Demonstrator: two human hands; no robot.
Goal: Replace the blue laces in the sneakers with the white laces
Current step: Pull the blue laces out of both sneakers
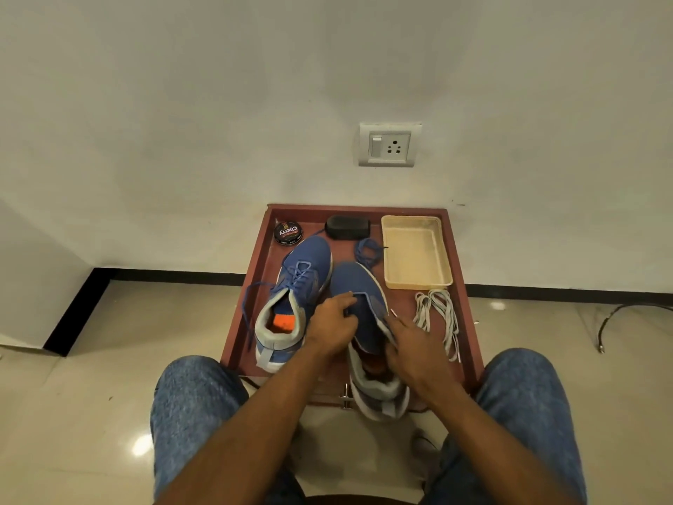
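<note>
I note the right sneaker (358,286), unlaced, lying toe-away on the red-brown table (469,322), its heel overhanging the near edge. My left hand (333,324) rests on its tongue area, fingers curled and pinching at the upper. My right hand (411,344) grips the collar on the right side; whether those fingers also hold the white lace tip beside them, I cannot tell. The left sneaker (295,286) stands just beside it, blue lace (251,304) loosened and trailing over the table's left edge. A removed blue lace (368,249) lies coiled beyond the toe. The white laces (440,315) lie bunched to the right, near a cream tray (391,256). A polish tin (287,233) and a black brush (347,226) sit at the far edge.
</note>
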